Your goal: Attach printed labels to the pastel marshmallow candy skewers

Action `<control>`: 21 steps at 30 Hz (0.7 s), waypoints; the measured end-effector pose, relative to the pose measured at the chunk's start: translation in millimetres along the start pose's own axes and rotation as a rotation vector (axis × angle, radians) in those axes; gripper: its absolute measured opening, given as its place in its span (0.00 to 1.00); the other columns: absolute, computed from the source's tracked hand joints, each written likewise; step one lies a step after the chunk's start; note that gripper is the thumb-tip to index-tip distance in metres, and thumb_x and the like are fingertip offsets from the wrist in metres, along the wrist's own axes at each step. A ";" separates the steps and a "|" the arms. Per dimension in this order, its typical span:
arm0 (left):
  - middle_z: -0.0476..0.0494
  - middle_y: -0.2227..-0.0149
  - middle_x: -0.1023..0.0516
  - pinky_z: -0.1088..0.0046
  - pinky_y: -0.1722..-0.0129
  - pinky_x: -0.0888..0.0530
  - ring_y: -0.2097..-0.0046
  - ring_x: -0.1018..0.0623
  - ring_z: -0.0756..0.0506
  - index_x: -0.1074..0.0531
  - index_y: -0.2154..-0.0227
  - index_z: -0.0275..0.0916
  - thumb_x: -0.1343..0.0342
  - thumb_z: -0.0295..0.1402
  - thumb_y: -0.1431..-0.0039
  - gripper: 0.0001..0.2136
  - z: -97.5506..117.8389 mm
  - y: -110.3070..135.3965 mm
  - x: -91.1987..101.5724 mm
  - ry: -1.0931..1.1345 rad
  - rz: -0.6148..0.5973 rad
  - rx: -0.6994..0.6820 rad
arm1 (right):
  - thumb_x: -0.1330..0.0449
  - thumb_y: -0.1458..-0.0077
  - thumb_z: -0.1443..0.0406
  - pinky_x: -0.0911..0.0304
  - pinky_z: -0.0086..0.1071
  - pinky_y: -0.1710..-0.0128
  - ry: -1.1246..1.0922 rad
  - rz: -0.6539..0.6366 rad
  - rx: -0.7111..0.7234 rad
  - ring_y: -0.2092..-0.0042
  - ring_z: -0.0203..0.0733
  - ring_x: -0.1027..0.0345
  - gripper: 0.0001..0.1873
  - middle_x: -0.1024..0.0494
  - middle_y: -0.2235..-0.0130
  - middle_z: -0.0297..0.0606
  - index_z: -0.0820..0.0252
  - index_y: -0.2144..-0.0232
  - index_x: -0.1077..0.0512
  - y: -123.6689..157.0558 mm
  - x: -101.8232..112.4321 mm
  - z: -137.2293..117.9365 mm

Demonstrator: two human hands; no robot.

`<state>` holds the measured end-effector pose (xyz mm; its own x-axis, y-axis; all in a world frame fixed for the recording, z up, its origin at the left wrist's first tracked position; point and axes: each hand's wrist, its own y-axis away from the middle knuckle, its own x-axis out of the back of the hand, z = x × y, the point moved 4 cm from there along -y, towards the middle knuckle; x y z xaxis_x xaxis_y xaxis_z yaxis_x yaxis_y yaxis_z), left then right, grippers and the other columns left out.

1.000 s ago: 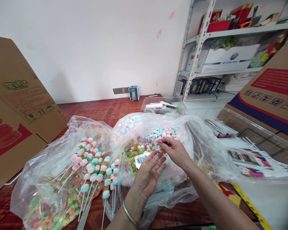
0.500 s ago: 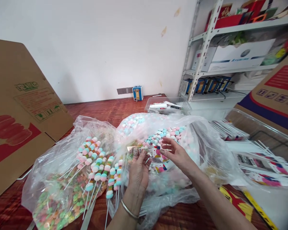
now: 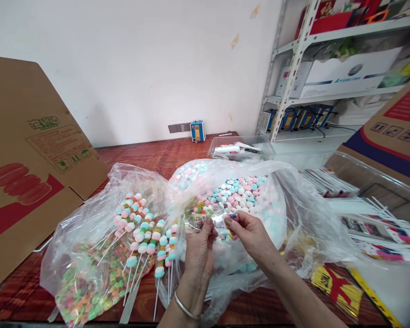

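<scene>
My left hand, with a bangle at the wrist, pinches a small clear printed plastic packaging bag between thumb and fingers. At the bag's right end, my right hand grips it with closed fingertips. Right behind it lies a large clear bag of pink, blue and white marshmallows, partly covered by loose film. To the left, several marshmallow skewers on white sticks rest on a plastic bag of ring-shaped gummies.
A cardboard box stands at left, another at right. Behind the marshmallows sits a clear tray with pens. Printed packages lie at right, near a yellow packet. A metal shelf and a blue device are farther back.
My right hand has come down and closed on the bag's right end; before, its fingers were spread. The bag now stretches between both hands. The view has shifted slightly.
</scene>
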<state>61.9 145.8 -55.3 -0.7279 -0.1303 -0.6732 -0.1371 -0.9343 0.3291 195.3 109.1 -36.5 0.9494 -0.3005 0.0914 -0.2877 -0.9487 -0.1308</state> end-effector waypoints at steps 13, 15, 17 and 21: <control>0.56 0.79 0.33 0.82 0.79 0.34 0.79 0.35 0.57 0.28 0.74 0.37 0.30 0.32 0.55 0.11 -5.0 1.4 6.4 0.298 -0.147 0.191 | 0.44 0.41 0.54 0.41 0.30 0.71 0.224 0.100 0.163 0.72 0.39 0.37 0.17 0.30 0.76 0.32 0.57 0.75 0.30 26.5 1.3 -36.0; 0.56 0.79 0.32 0.82 0.79 0.34 0.78 0.35 0.57 0.28 0.74 0.38 0.30 0.34 0.53 0.11 -3.2 0.3 6.4 0.354 -0.185 0.204 | 0.43 0.41 0.56 0.37 0.32 0.66 0.232 0.157 0.253 0.67 0.41 0.32 0.11 0.26 0.69 0.34 0.56 0.65 0.27 34.3 1.7 -46.7; 0.55 0.78 0.31 0.81 0.78 0.33 0.77 0.34 0.57 0.27 0.74 0.39 0.31 0.36 0.53 0.11 -1.7 -0.2 6.1 0.379 -0.224 0.210 | 0.40 0.42 0.58 0.34 0.35 0.61 0.254 0.189 0.360 0.63 0.43 0.31 0.10 0.26 0.64 0.37 0.53 0.58 0.27 42.2 -0.7 -57.3; 0.54 0.78 0.31 0.81 0.77 0.32 0.77 0.33 0.56 0.28 0.76 0.38 0.30 0.38 0.55 0.13 -2.1 1.1 7.4 0.371 -0.231 0.220 | 0.40 0.42 0.61 0.34 0.40 0.53 0.320 0.146 0.465 0.52 0.49 0.32 0.11 0.27 0.54 0.42 0.49 0.55 0.27 52.6 -12.2 -66.8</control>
<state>57.8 143.1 -61.3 -0.3782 -0.0748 -0.9227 -0.4347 -0.8657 0.2484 160.2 56.3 21.4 0.7979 -0.5084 0.3238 -0.2591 -0.7744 -0.5773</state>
